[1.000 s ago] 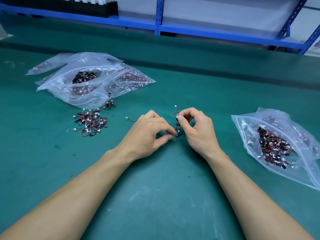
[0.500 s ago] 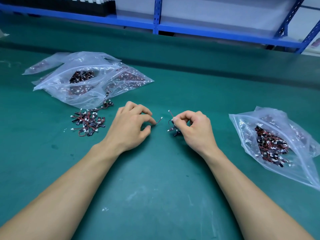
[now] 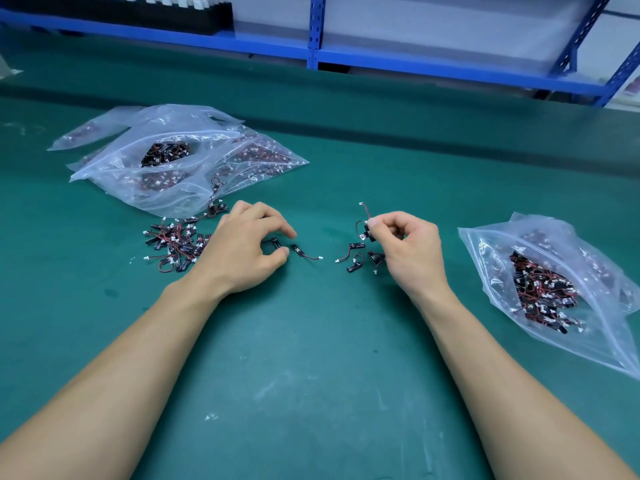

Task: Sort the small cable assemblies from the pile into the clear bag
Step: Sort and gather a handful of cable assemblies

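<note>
- The left hand (image 3: 242,249) lay knuckles-up on the dark green bench mat (image 3: 311,358). Its fingers (image 3: 273,225) were curled downward and drawn close to the thumb, leaving only a narrow gap.
- In that gap sat a single small black cable assembly (image 3: 277,243). The thumb and forefinger appeared to pinch it, though the hand hid the contact.
- A second black assembly with a red wire and white plug (image 3: 304,253) lay on the mat just beyond those fingertips, on the thumb side.
- The loose pile of small black-and-red cable assemblies (image 3: 173,245) spread against the little-finger side of the left hand, touching it or nearly so.
- Beyond the left knuckles, a heap of clear plastic bags (image 3: 166,128) holding more parts lay on the mat.
- The right hand (image 3: 410,249) was raised, its fingers (image 3: 398,225) curled tight. The thumb and forefinger tips were closed on a small cluster of assemblies (image 3: 363,233), from which one red wire arched upward to a white plug.
- Under and just beside those fingertips, a few loose assemblies (image 3: 356,259) rested on the mat.
- The clear zip-top plastic bag (image 3: 491,247) lay well apart on the outer side of the right hand. It was partly filled with assemblies, and neither hand touched it.
</note>
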Available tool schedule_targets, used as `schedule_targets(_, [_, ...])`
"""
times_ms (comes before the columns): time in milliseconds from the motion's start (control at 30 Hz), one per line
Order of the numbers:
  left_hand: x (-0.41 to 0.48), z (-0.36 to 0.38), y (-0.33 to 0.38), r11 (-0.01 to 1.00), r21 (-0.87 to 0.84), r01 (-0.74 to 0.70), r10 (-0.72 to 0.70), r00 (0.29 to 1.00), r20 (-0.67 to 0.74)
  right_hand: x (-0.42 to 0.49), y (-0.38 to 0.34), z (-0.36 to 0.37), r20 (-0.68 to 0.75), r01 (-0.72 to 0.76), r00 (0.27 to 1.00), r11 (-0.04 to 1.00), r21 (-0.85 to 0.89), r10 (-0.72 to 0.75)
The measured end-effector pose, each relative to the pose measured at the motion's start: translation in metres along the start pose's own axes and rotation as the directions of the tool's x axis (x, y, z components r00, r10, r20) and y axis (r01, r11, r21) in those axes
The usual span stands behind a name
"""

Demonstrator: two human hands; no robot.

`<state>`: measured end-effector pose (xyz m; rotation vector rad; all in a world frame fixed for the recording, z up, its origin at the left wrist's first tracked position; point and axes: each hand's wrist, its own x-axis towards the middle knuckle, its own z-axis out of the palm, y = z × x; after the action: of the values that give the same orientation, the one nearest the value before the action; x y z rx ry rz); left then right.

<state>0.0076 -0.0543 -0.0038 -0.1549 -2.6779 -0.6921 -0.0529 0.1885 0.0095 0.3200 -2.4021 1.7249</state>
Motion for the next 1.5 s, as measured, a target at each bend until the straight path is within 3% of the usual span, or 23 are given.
schedule_targets(467, [0.004, 0.012, 0.006, 0.991, 0.03, -0.127, 0.125, 0.991, 0.045, 0.005, 0.005, -0.006, -0.083, -0.043, 0.995, 0.994, 0.105, 0.052])
schedule_targets(667, [0.003, 0.001, -0.007, 0.998, 0.048, 0.036, -0.034, 0.998, -0.044, 0.006, 0.003, -0.012, -0.104, -0.031, 0.993, 0.989, 0.142, 0.046])
schedule_targets(767, [0.003, -0.003, -0.011, 0.993, 0.058, 0.107, -0.106, 0.994, -0.021, 0.002, -0.002, -0.014, -0.095, -0.008, 0.995, 0.989, 0.145, 0.022])
schedule_targets(933, [0.003, -0.005, -0.008, 0.995, -0.007, 0.096, -0.096, 0.995, 0.01, -0.02, -0.019, -0.005, 0.087, 0.107, 0.99, 0.993, 0.048, -0.111])
schedule_targets(1067, [0.004, -0.003, -0.008, 0.996, -0.039, 0.076, -0.076, 0.997, -0.018, -0.049, -0.031, 0.02, 0.343, 0.288, 0.906, 0.955, -0.066, -0.249])
schedule_targets(1167, [0.003, -0.002, -0.008, 0.995, -0.069, 0.073, -0.076, 0.996, -0.044, -0.058, -0.032, 0.028, 0.471, 0.345, 0.842, 0.934, -0.098, -0.262])
schedule_targets(1400, [0.002, -0.002, -0.006, 0.985, -0.153, 0.085, -0.1, 0.991, -0.092, -0.055, -0.028, 0.027, 0.561, 0.4, 0.786, 0.906, -0.14, -0.26])
schedule_targets(1500, [0.001, -0.004, -0.004, 0.983, -0.166, 0.078, -0.099, 0.988, -0.122, -0.042, -0.027, 0.011, 0.4, 0.342, 0.876, 0.932, -0.119, -0.271])
